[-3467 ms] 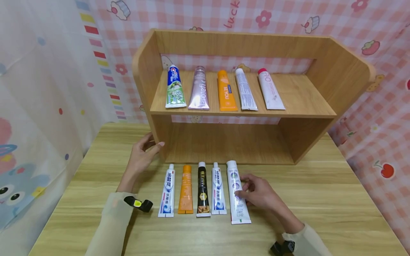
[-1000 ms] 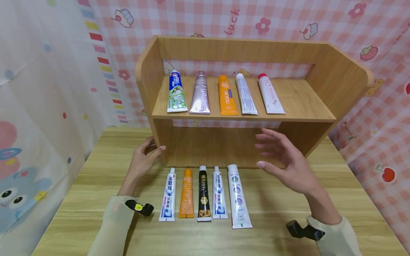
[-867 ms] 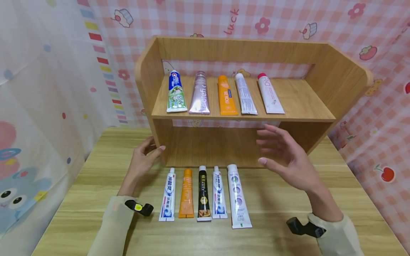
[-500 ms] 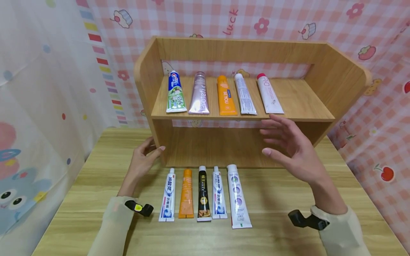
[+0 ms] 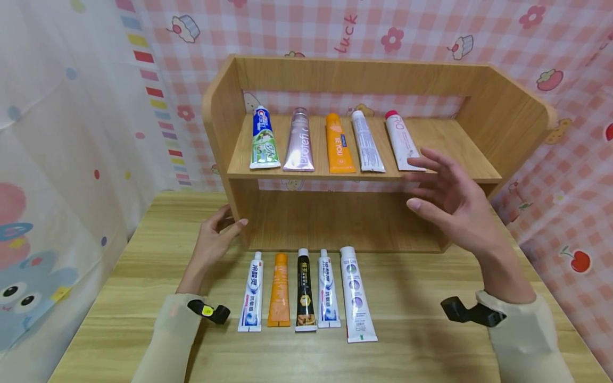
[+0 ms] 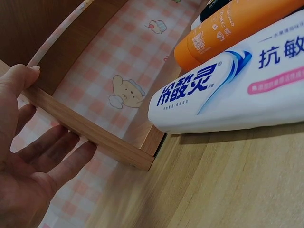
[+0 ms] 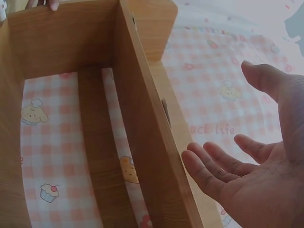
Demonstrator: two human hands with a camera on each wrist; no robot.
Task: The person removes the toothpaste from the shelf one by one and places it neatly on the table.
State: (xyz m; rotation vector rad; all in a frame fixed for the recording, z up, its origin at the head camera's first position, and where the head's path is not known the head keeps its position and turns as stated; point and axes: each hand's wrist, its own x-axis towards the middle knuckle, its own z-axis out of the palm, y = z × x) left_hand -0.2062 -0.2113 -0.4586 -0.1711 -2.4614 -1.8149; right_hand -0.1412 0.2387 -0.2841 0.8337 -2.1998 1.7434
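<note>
My left hand point(image 5: 217, 236) holds the left side panel of a two-tier wooden shelf point(image 5: 335, 173), thumb inside and fingers outside, as the left wrist view shows. In front of the upper tier's right part hovers my right hand point(image 5: 455, 202), palm facing left, fingers spread and holding nothing. Nearest to it lies a white toothpaste tube with a red cap point(image 5: 402, 139), its lower end partly behind the fingertips. Further left on that tier lie a white tube point(image 5: 367, 142), an orange tube point(image 5: 339, 144), a mauve tube point(image 5: 299, 141) and a blue-green tube point(image 5: 263, 139).
On the table point(image 5: 407, 340) before the shelf lies a row: a white-blue tube point(image 5: 251, 295), an orange tube point(image 5: 279, 292), a black tube point(image 5: 304, 292), another white-blue tube point(image 5: 328, 290) and a larger white tube point(image 5: 356, 298). A checked cloth point(image 5: 306, 21) hangs behind.
My right hand first touched the large white tube on the table, then left it there and rose to the upper tier's right part. My left hand stays on the side panel.
</note>
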